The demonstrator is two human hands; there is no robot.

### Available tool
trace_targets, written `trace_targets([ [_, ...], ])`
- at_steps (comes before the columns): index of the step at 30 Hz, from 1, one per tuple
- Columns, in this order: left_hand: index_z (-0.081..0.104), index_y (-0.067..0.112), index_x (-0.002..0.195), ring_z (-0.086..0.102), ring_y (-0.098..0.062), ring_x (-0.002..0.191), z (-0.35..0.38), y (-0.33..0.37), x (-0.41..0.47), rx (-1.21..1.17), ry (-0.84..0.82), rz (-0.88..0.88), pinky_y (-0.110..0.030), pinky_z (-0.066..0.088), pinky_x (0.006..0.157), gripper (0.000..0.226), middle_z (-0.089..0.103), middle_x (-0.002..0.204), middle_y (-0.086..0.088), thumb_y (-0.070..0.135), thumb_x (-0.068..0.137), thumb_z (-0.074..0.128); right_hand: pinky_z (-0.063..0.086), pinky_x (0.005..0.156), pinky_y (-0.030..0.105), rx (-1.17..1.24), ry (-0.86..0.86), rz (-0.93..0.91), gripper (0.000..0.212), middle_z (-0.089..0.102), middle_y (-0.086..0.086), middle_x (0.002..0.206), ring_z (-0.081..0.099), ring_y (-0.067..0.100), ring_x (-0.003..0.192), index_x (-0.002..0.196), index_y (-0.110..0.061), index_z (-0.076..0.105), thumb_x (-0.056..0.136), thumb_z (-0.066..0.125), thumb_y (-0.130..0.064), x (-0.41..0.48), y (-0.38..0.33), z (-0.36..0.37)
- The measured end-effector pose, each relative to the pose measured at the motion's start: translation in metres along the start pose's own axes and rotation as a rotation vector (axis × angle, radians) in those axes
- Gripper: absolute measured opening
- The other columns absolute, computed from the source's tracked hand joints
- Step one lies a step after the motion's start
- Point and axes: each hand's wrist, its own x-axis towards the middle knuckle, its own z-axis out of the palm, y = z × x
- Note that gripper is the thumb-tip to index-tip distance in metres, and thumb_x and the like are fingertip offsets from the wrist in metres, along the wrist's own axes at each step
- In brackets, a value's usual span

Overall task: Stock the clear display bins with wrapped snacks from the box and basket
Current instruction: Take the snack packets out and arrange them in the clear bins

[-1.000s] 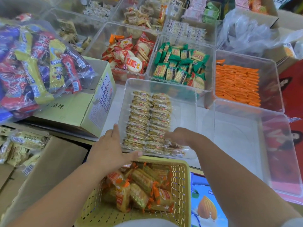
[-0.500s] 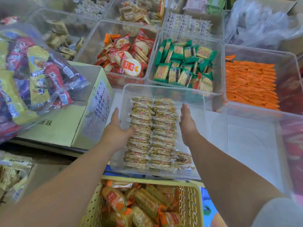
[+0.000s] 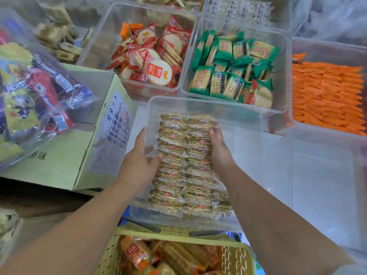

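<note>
Squaring snacks [image 3: 186,161] in the bin [image 3: 242,124]

Both hands flat, gripping nothing: right hand [image 3: 220,149] is pressing the right row's outer side, left hand [image 3: 139,165] is bracing at the bin's left wall, thumb touching the left row. Two tight rows are hugging that wall, probably saving room for more from the basket [image 3: 178,232].

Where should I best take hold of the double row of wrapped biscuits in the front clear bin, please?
Take the biscuit rows by their two long outer flanks, a flat palm on each, coming down from above and squeezing inward. They are loose overlapping packets in the clear bin, so pulling a few would probably spill the rest. The right hand lies flat on the right flank.
</note>
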Motion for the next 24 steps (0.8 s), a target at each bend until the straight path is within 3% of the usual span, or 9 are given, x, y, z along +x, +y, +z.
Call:
trace_targets([
  [4,0.006,0.049,0.16,0.065,0.011,0.078,0.002,-0.002,0.002,0.015,-0.004,0.002,-0.033,0.049,0.084,0.085,0.062,0.14,0.009,0.033,0.101,0.065,0.021,0.115,0.048,-0.103,0.022,-0.013,0.047,0.021,-0.008,0.166,0.021,0.027,0.152,0.144,-0.071,0.01,0.102,0.03,-0.063,0.003,0.0,0.002],
  [12,0.006,0.048,0.161,0.069,-0.001,0.082,0.001,-0.005,0.005,-0.014,-0.006,-0.013,-0.031,0.053,0.072,0.08,0.061,0.141,0.009,0.029,0.104,0.059,0.019,0.118,0.053,-0.159,0.024,0.054,0.05,0.023,-0.003,0.166,0.023,0.033,0.151,0.142,-0.072,0.006,0.097,0.026,-0.073,0.0,-0.008,0.002],
  [14,0.001,0.046,0.162,0.066,-0.016,0.112,-0.005,-0.001,0.005,0.024,-0.051,-0.032,-0.037,0.052,0.09,0.082,0.053,0.152,0.0,0.036,0.104,0.058,0.019,0.118,0.056,-0.182,-0.012,0.095,0.06,0.02,-0.001,0.167,0.023,0.035,0.151,0.15,-0.063,0.002,0.097,0.029,-0.074,-0.006,-0.016,-0.002],
  [17,-0.008,0.038,0.164,0.042,-0.034,0.146,-0.019,0.01,-0.004,0.154,-0.081,-0.058,-0.046,0.037,0.113,0.09,0.033,0.167,-0.011,0.052,0.101,0.056,0.021,0.117,0.056,-0.214,0.034,0.147,0.079,0.017,0.001,0.168,0.027,0.037,0.15,0.158,-0.046,-0.008,0.097,0.036,-0.071,-0.024,-0.031,-0.007],
  [20,0.008,0.035,0.165,0.043,-0.03,0.146,-0.037,0.017,-0.035,0.131,-0.006,0.043,-0.046,0.039,0.114,0.087,0.033,0.166,-0.004,0.054,0.098,0.06,0.029,0.114,0.054,-0.208,0.191,0.089,0.084,0.02,0.003,0.167,0.034,0.035,0.146,0.16,-0.036,-0.003,0.097,0.044,-0.065,-0.052,-0.043,-0.006],
  [24,0.048,0.044,0.144,0.059,0.001,0.112,-0.066,0.004,-0.116,-0.017,0.137,0.247,-0.034,0.052,0.091,0.054,0.054,0.14,0.02,0.048,0.094,0.068,0.037,0.113,0.047,-0.313,0.279,-0.176,0.079,0.024,-0.003,0.165,0.034,0.027,0.147,0.16,-0.034,0.016,0.096,0.056,-0.055,-0.107,-0.051,0.016],
])
